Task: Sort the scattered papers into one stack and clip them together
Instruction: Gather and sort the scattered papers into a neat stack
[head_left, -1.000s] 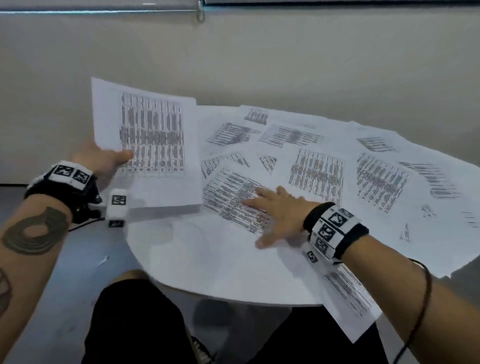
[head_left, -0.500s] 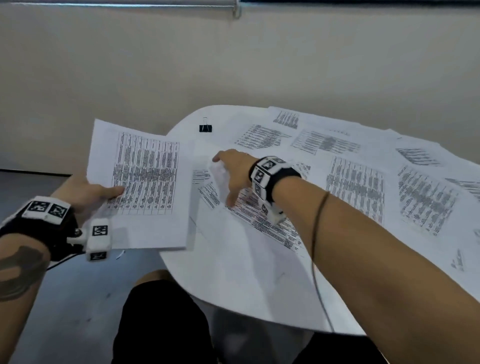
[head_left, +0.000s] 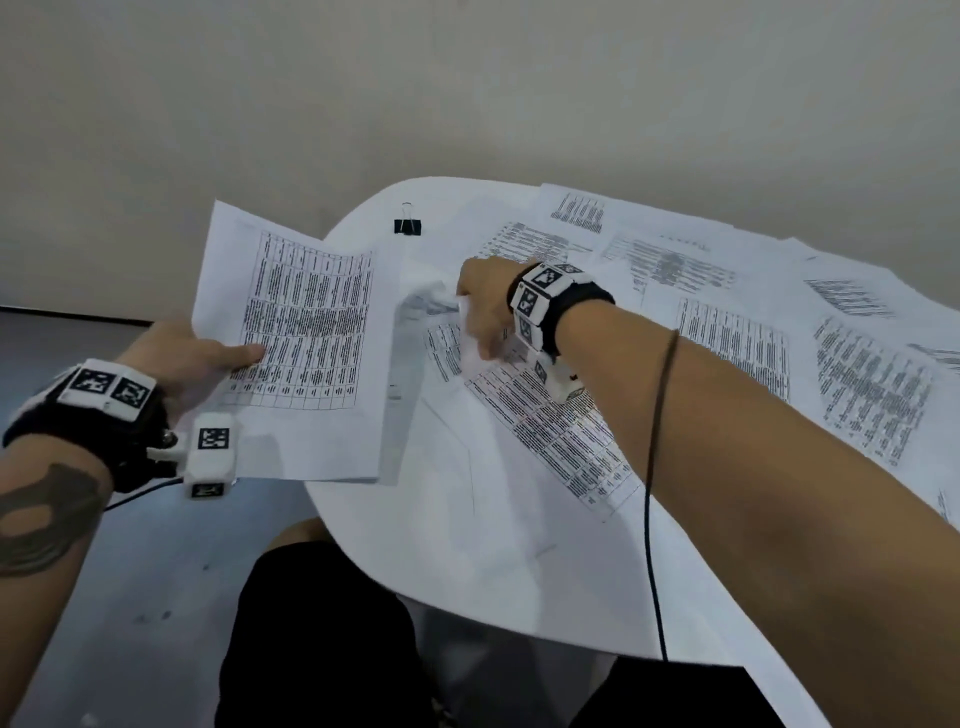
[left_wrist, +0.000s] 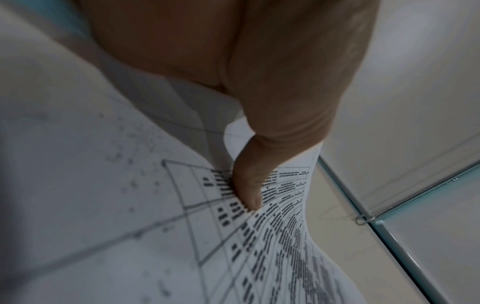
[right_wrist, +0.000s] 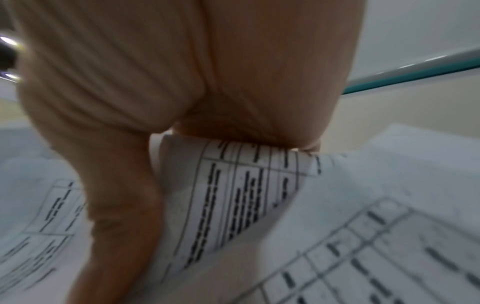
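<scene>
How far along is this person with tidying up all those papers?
Early on. The left hand holds a small stack of papers, thumb pressed on top. The right hand is pinching up another sheet from the table. Many printed sheets lie scattered, and the binder clip sits untouched at the far edge, so gathering and clipping remain.

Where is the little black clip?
In the head view, the black binder clip sits alone on the white table near its far left edge, beyond the right hand.
</scene>
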